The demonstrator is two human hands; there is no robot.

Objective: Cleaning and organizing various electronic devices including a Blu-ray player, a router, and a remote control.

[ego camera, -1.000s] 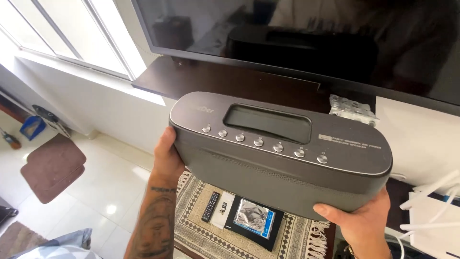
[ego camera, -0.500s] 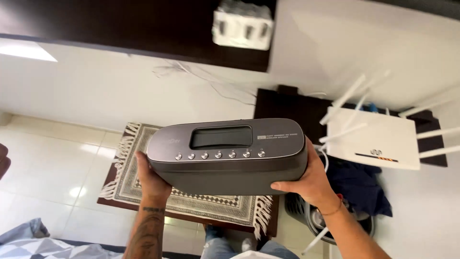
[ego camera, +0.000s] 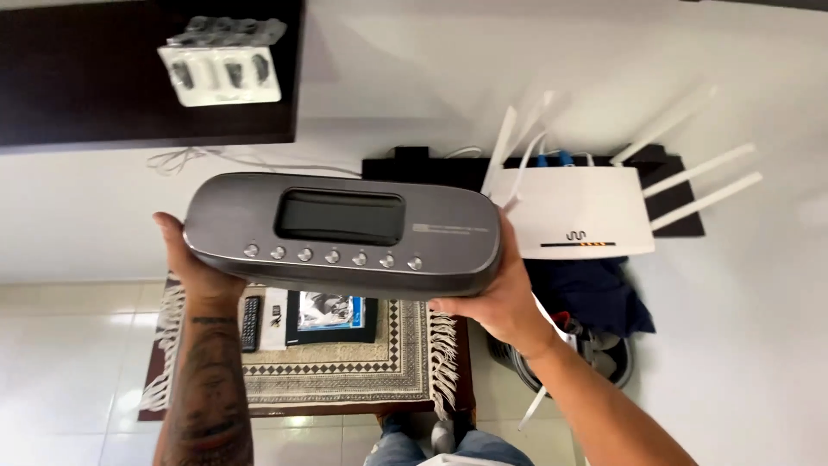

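speaker: long grey speaker (ego camera: 345, 237), held up in the air in front of me, level, button row and dark recessed screen facing up at me. Not resting on anything.
left hand: my left hand (ego camera: 200, 267) cups the left end, palm under the bottom edge, fingers wrapped round the far side where I can't see them. Closed on the speaker.
right hand: my right hand (ego camera: 500, 298) grips the right end, thumb along the front lower edge, palm under the corner. Also closed on it.
why two hands: my read is the body is wide and looks heavy, so one hand at each end keeps it flat and stops it tipping.
router: white router (ego camera: 580, 211) with several antennas, sitting on a small dark shelf (ego camera: 673, 194) against the wall, just beyond the speaker's right end. Near but not touching as far as I can tell.
cables: thin wires (ego camera: 233, 161) trail along the wall behind the speaker.
upper shelf: dark shelf (ego camera: 103, 86) top left carries a white pack of small dark items (ego camera: 220, 73); can't make out what they are.
worktop: low worktop below, covered by a patterned fringed cloth (ego camera: 345, 362). On it a black remote (ego camera: 250, 324) and a black case with a picture (ego camera: 332, 312), side by side, partly hidden by the speaker.
floor: pale glossy tiles (ego camera: 69, 345); dark blue fabric (ego camera: 595, 298) bunched under the router.
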